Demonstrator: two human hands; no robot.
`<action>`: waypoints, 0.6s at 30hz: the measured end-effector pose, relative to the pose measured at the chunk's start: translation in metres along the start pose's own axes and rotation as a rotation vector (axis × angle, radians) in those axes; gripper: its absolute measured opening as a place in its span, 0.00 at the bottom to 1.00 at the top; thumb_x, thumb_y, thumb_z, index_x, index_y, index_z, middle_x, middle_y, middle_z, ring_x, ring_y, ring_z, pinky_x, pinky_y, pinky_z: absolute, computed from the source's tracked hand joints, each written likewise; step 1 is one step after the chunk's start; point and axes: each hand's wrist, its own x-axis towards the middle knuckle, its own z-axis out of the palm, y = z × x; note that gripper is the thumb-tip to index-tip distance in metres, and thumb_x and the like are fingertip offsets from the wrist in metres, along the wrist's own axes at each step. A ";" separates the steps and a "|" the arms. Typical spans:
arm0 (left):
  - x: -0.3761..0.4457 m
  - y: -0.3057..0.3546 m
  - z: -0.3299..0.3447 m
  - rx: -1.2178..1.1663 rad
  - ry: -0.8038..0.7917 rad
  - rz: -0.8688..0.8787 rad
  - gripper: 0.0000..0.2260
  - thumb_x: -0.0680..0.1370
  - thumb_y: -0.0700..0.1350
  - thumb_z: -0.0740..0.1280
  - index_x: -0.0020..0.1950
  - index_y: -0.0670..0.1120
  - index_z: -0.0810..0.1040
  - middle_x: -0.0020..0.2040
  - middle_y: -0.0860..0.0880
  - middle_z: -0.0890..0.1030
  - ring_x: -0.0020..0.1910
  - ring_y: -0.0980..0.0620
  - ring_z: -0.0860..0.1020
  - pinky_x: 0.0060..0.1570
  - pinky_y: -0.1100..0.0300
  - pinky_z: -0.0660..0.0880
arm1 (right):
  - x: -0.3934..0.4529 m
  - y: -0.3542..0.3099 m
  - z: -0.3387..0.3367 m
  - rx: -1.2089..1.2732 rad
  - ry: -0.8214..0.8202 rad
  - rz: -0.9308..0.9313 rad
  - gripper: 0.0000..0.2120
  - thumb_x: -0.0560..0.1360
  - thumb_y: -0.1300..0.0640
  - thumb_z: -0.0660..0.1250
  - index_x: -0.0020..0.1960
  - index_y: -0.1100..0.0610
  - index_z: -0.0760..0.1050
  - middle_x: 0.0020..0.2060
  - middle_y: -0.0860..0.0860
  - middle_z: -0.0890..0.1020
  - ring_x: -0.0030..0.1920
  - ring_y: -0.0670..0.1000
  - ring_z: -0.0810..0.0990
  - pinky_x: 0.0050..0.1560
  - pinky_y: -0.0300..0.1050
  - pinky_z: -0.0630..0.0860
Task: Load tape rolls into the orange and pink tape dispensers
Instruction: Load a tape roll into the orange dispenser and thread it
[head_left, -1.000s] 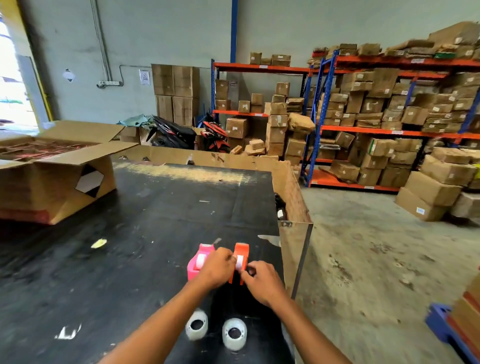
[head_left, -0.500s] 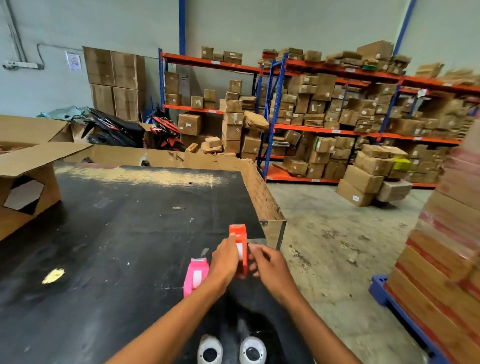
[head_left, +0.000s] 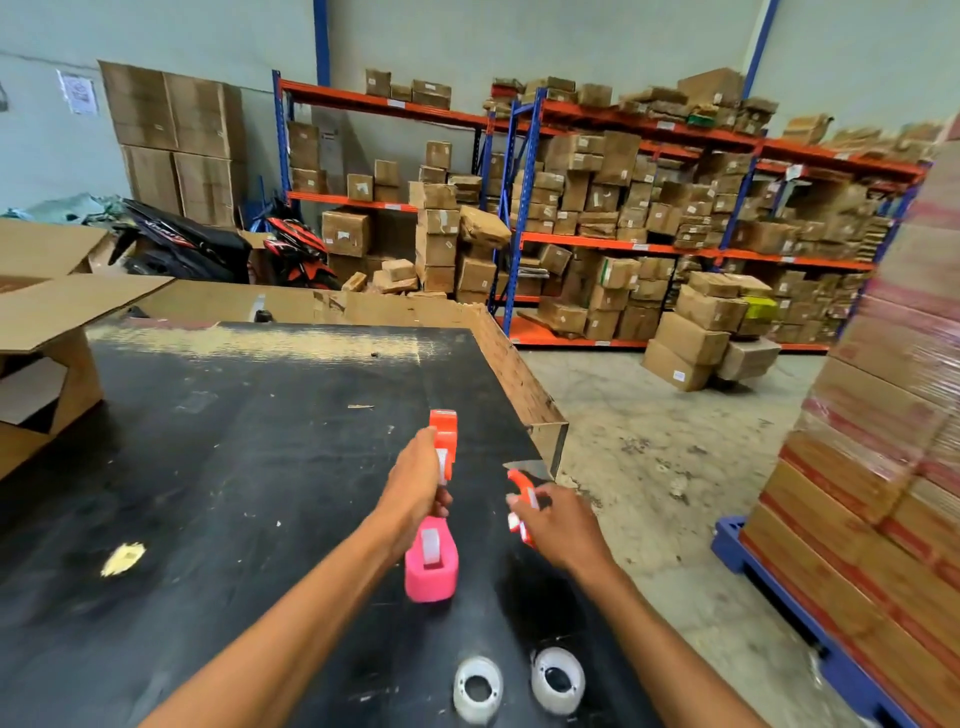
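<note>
**Ana:** Two halves, it looks like. The left hand (head_left: 415, 488) is gripping the orange plastic tape dispenser body (head_left: 443, 439) and holding it up off the black tabletop (head_left: 234, 467), while the right hand (head_left: 558, 525) is pinching a curved orange plastic piece (head_left: 522, 501) well apart from it, near the tabletop's right edge.

**Ben:** So the dispenser is opened up for loading?

**Ana:** That is my reading. The pink plastic tape dispenser (head_left: 431, 564) is standing on the tabletop just below the left hand, and the two white tape rolls (head_left: 517, 686) are lying side by side at the near edge, nobody touching them.

**Ben:** What is worrying you?

**Ana:** Both hands are clenched on parts, so neither is free for a roll. Something has to go down first, and the right hand is working close to the right edge. A small piece set there could slide onto the concrete floor (head_left: 675, 457).

**Ben:** And the pink one?

**Ana:** It is sitting right under the left forearm's path. A careless reach back toward the rolls could knock it over.

**Ben:** Anything else nearby?

**Ana:** An open cardboard box (head_left: 47, 338) at the far left corner, well clear.
</note>
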 end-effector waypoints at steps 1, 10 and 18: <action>-0.004 -0.001 0.000 -0.032 -0.015 -0.020 0.14 0.77 0.51 0.53 0.38 0.45 0.69 0.30 0.45 0.70 0.22 0.49 0.70 0.23 0.61 0.68 | 0.000 0.004 0.011 -0.140 -0.011 0.015 0.14 0.72 0.45 0.65 0.39 0.55 0.80 0.35 0.50 0.85 0.40 0.52 0.82 0.43 0.45 0.76; -0.035 -0.019 -0.018 -0.032 -0.163 -0.065 0.15 0.81 0.51 0.56 0.58 0.41 0.73 0.47 0.41 0.81 0.45 0.45 0.79 0.50 0.50 0.75 | -0.009 0.002 0.015 -0.250 0.086 -0.125 0.22 0.76 0.41 0.61 0.36 0.59 0.75 0.34 0.52 0.77 0.38 0.53 0.78 0.37 0.44 0.67; -0.070 -0.024 0.016 -0.094 -0.345 -0.052 0.15 0.81 0.48 0.59 0.61 0.39 0.73 0.47 0.42 0.82 0.43 0.45 0.80 0.43 0.55 0.77 | -0.065 -0.026 -0.035 0.407 -0.252 -0.241 0.09 0.73 0.55 0.70 0.53 0.54 0.80 0.41 0.60 0.83 0.37 0.46 0.81 0.37 0.34 0.79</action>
